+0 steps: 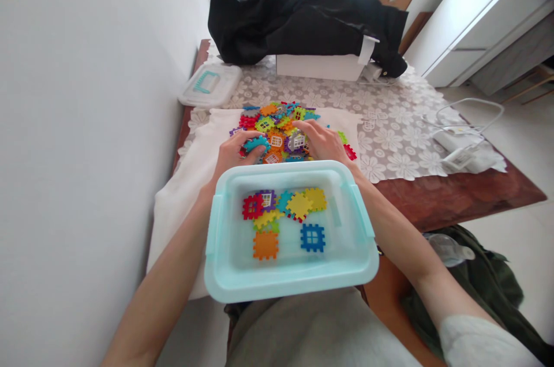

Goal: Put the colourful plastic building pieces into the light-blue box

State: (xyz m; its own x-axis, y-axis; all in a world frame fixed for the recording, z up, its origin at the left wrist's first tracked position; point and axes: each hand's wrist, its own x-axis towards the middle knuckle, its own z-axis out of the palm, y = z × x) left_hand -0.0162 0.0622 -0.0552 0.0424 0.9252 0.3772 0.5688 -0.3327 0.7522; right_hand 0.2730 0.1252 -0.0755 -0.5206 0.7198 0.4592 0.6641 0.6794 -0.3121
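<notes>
A heap of colourful plastic building tiles (276, 139) with notched edges lies on a white cloth, some tiles fitted with white window frames. At the heap's left side my left hand (236, 153) is closed around a blue tile (257, 143), with a bit of red showing beside it. My right hand (322, 141) rests at the heap's right side, fingers curled over the tiles; whether it grips one is hidden. Close to my body is a light turquoise plastic box (229, 269). Inside it lie several tiles, among them an orange tile (265, 246) and a blue window tile (312, 238).
A clear lid with a turquoise handle (210, 85) lies at the back left by the wall. Black fabric (303, 21) covers a white box at the back. A white device with a cable (465, 148) stands on the lace tablecloth (396, 145) at right.
</notes>
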